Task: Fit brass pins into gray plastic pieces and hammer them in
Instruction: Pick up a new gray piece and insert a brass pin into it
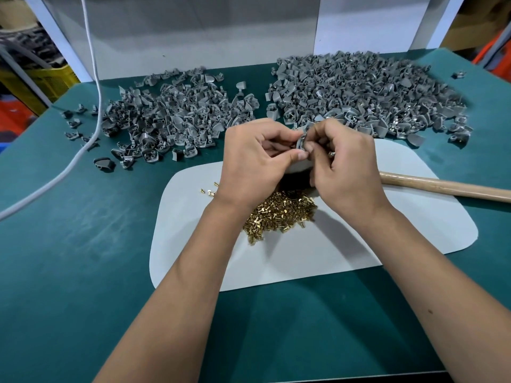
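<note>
1. Green matting covers the table (83, 258), with a pale gray mat (318, 258) laid on it in front of me; a white backboard (207, 37) stands behind.
2. My left hand (254, 161) and right hand (343, 164) meet above the mat; the fingers of both are curled and pinch one gray plastic piece (302, 140) between them; I think the right fingers are also setting a pin, though it is too small to make out.
3. Judging by this, I am at the fitting step; hammering of this piece is not yet done.
4. Brass pins (279, 214) lie heaped on the mat just under my wrists; plenty are left.
5. Two big heaps of gray pieces sit beyond, left heap (166, 114) and right heap (359, 95); I cannot tell which is finished.
6. A wooden handle (448, 186) lies to the right, within reach; a white cable (91, 78) trails at the left, well apart from the work.
</note>
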The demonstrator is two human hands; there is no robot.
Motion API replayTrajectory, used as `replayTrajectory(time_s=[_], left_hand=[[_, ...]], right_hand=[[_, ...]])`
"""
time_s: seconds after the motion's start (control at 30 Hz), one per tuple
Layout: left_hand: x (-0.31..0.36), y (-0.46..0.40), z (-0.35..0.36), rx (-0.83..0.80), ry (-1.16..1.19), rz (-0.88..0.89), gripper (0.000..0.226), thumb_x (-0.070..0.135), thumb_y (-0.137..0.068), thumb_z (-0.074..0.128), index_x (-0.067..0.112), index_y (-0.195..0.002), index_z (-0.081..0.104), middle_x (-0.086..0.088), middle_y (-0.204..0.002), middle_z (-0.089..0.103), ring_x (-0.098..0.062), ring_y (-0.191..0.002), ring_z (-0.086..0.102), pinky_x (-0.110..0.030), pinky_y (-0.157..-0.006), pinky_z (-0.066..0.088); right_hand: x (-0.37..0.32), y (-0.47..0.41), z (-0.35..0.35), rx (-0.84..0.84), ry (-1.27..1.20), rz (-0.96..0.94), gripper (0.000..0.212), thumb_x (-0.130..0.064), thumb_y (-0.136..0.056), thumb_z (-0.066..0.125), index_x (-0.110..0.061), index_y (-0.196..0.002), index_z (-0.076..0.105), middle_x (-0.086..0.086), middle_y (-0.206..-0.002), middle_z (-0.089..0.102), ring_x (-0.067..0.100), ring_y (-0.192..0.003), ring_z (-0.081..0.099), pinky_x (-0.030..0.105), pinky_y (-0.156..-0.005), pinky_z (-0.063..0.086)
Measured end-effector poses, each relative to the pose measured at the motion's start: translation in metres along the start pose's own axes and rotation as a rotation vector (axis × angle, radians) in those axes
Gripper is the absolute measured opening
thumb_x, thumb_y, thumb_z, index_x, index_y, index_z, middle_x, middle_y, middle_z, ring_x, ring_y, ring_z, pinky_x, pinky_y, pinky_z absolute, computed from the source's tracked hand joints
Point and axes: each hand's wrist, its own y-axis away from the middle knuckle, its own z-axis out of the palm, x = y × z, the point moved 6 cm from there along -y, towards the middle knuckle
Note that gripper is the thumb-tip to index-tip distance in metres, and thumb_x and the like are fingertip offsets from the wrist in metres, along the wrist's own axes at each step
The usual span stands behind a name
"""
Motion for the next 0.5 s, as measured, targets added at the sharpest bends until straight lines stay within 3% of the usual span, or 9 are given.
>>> replayTrajectory(time_s=[0.17,0.27,0.37,0.5], left_hand=[[0.000,-0.001,0.000,-0.008,-0.160,0.093,0.024,-0.001,-0.071,0.089,0.000,-0.093,0.079,-0.011,-0.086,0.072,-0.006,-0.076,0.069,-0.018,-0.073,0.056],[-0.009,-0.001,-0.004,-0.023,0.009,-0.027,0.028,-0.003,-0.074,0.087,-0.001,-0.100,0.077,-0.013,-0.091,0.076,-0.019,-0.082,0.075,-0.032,-0.080,0.062],[-0.011,-0.001,-0.006,-0.050,0.117,-0.094,0.026,-0.001,-0.080,0.082,0.001,-0.106,0.076,-0.012,-0.092,0.078,-0.020,-0.083,0.075,-0.031,-0.078,0.062],[-0.012,0.001,-0.002,-0.110,0.235,-0.156,0.015,0.005,-0.091,0.073,0.003,-0.106,0.075,-0.013,-0.088,0.077,-0.028,-0.077,0.076,-0.035,-0.073,0.064]], right_hand=[[0.006,0.000,0.005,-0.036,-0.001,0.034,0.009,0.002,-0.091,0.060,-0.005,-0.091,0.066,0.000,-0.080,0.064,0.016,-0.072,0.059,0.022,-0.069,0.047],[0.006,0.000,0.004,-0.004,-0.017,0.018,0.007,-0.003,-0.093,0.062,-0.007,-0.091,0.067,-0.003,-0.080,0.064,0.011,-0.071,0.059,0.016,-0.068,0.045],[0.004,-0.002,-0.001,0.011,-0.055,-0.060,0.005,-0.007,-0.096,0.063,-0.007,-0.097,0.068,-0.004,-0.085,0.065,0.004,-0.073,0.060,0.016,-0.070,0.045],[-0.001,-0.001,-0.011,0.039,0.037,-0.232,0.006,-0.003,-0.095,0.066,-0.004,-0.098,0.071,0.004,-0.093,0.069,0.015,-0.088,0.063,0.022,-0.080,0.049]])
